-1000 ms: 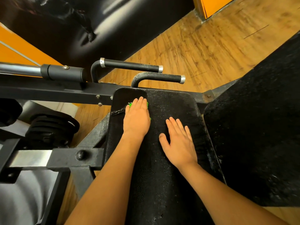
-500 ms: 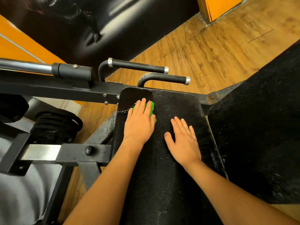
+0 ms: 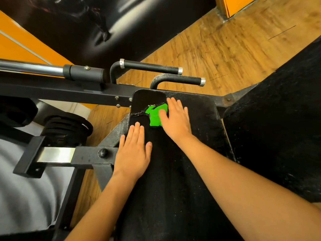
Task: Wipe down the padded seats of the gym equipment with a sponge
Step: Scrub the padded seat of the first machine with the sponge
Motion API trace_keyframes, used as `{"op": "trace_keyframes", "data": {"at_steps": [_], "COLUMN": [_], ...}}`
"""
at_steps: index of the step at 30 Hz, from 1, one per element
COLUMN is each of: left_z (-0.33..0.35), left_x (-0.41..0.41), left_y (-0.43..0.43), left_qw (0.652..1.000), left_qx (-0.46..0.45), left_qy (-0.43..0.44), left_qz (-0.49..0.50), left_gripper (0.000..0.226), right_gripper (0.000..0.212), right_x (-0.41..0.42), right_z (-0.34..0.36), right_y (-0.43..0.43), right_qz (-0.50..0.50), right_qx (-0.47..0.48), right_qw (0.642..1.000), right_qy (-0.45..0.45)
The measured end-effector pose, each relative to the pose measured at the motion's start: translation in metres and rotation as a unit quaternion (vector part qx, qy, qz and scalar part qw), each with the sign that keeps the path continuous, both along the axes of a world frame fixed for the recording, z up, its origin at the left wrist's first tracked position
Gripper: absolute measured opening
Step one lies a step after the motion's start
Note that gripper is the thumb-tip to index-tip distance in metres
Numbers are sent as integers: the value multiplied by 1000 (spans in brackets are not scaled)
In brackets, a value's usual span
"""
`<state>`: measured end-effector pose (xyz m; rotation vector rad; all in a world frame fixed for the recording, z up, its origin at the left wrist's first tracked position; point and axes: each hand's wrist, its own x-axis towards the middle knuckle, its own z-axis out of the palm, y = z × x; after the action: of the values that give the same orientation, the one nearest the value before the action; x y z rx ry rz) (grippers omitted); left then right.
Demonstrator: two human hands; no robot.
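A long black padded seat [image 3: 173, 188] runs away from me, its cover torn near the far left corner. On that torn patch lies a bright green sponge [image 3: 154, 116]. My right hand [image 3: 175, 120] lies flat over the sponge's right side, thumb on the green, fingers straight and pointing away. My left hand [image 3: 133, 150] rests flat on the seat's left edge, just short of the sponge and not touching it.
Two black handles [image 3: 149, 66] [image 3: 180, 80] stick out beyond the seat's far end. A second black pad [image 3: 278, 119] rises on the right. The machine's frame, a steel bar [image 3: 29, 68] and stacked weight plates [image 3: 67, 126] sit to the left over a wooden floor [image 3: 217, 46].
My left hand came off the sponge and drew back toward me onto the seat's left edge. My right hand slid forward and now covers the sponge's right side.
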<state>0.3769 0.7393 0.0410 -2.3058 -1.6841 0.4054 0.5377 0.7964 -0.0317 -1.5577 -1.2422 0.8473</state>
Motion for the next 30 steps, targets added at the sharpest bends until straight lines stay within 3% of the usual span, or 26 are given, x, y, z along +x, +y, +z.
{"op": "trace_keyframes", "data": {"at_steps": [8, 12, 30], "left_z": [-3, -3, -5], "left_x": [-11, -11, -6], "left_y": [-10, -10, -13], "left_qw": [1000, 999, 999], "left_qx": [-15, -11, 44], "left_qy": [-22, -33, 22], "left_qz": [-14, -17, -4], "left_gripper": [71, 69, 70], "right_gripper": [61, 58, 56], "right_x": [-24, -31, -44], "right_z": [21, 14, 0], "right_y": [41, 43, 4], "right_qz": [117, 92, 52], "right_qx": [-25, -13, 17], "right_qw": [990, 989, 992], "right_qy": [-78, -116, -118]}}
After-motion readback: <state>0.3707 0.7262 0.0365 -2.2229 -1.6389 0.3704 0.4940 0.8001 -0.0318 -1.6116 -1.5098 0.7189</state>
